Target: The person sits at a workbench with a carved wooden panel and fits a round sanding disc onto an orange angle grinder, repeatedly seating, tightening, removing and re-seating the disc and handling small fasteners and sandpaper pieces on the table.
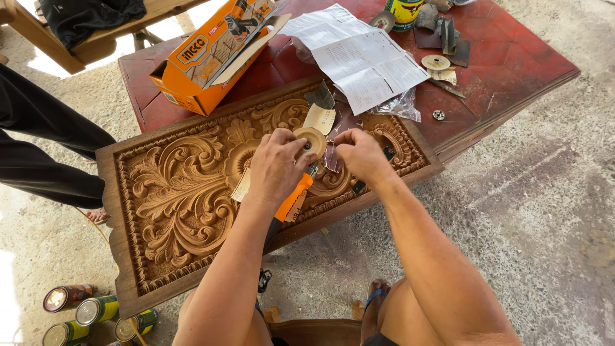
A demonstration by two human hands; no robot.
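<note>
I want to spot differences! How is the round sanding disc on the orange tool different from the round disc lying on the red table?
The tan sanding disc on the orange power tool sits mounted, tilted up, between the left hand and right hand. The pale round disc on the red table lies flat, loose and untouched. The mounted one looks larger and darker. Both are round with a centre hole.

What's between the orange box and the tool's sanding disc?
Head view: bare carved panel border and scrollwork between orange box and sanding disc; sandpaper scraps sit just right.
</note>
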